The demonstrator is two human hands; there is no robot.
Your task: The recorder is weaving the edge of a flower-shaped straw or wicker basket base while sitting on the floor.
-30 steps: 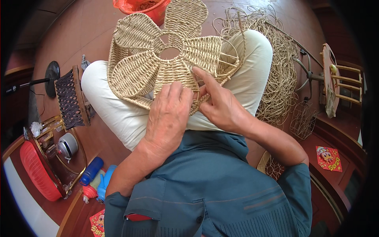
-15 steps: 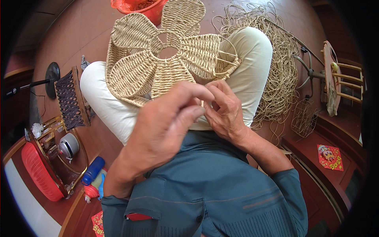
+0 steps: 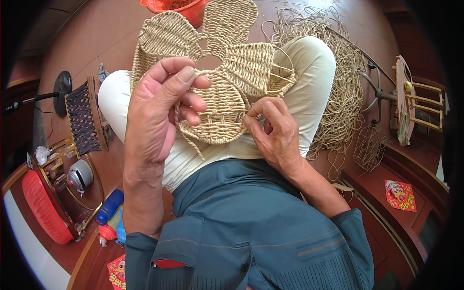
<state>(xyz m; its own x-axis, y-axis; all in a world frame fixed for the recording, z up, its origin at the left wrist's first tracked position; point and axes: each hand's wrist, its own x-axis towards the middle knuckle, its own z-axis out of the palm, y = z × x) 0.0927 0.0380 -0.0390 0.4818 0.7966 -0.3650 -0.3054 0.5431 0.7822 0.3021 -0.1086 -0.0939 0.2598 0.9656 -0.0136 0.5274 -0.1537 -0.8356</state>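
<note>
A woven straw-cord piece shaped like a flower [image 3: 220,99], with broad petals round a central hole, rests across my lap. My left hand [image 3: 162,104] is raised over its left side, thumb and index finger pinched on a thin straw cord [image 3: 194,147], whose twisted tail dangles below the fingers. My right hand [image 3: 273,128] is closed at the right edge of the near petal, thumb and bent fingers pinching the rim. Beside it, bare frame wires and a loop of cord [image 3: 289,60] show at the right petal. My left palm hides part of the left petals.
A big heap of loose cord [image 3: 345,87] lies on the floor at the right. A red bucket [image 3: 191,12] stands at the far side. Left are a dark woven stool [image 3: 84,121], a red plastic basket [image 3: 46,208] and a blue bottle [image 3: 110,205]. A wooden chair [image 3: 418,96] lies right.
My left hand has moved up and left from beside the right hand, drawing cord with it. The near petal shows more fully. My right hand stays at about the same place.
</note>
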